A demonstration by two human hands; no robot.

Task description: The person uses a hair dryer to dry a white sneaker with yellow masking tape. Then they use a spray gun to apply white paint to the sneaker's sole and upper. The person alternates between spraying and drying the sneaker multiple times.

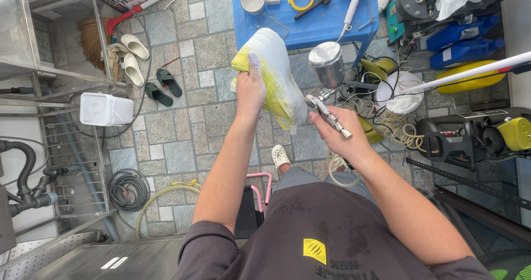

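A person's left hand is wrapped around a white sneaker with a yellow cloth stuffed inside, held up above the stone-tiled floor, while the right hand is closed on a metal spray gun whose nozzle sits just beside the shoe's side. The spraying pass looks under way; the next stroke likely calls for turning the shoe. A blue bench crowds ahead, with coiled hoses to the right.

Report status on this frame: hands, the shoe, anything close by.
Left hand grips white shoe, yellow masking on it. Right hand holds spray gun, nozzle at the shoe. Blue table just beyond.
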